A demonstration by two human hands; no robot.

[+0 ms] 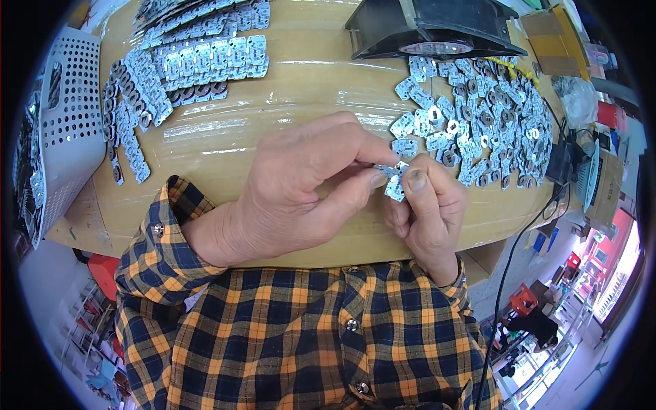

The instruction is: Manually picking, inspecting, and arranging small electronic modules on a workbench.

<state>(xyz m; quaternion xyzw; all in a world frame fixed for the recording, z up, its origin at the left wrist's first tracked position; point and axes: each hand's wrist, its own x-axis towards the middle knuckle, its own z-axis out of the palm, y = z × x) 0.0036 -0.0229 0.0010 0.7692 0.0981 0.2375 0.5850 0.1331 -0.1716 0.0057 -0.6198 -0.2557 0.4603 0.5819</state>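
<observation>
In front of my chest, over the table, my two hands meet at a small pale-blue circuit board (394,190). My right hand (436,212) is closed, gripping the board between thumb and curled fingers. My left hand (301,184) pinches at the board's left side with thumb and forefinger. Its fingertips touch a small piece there, perhaps a second board; the fingers partly hide it. A loose heap of similar small boards (404,146), several with round brown parts, spreads beyond my right hand. Overlapping rows of boards (212,58) lie at the far left.
A black fan-like device (437,31) stands at the table's back. A white perforated basket (74,92) sits at the left edge. At the far right are a cardboard box (555,42) and a clear plastic bag (576,96). A black cable (509,263) hangs down the right side.
</observation>
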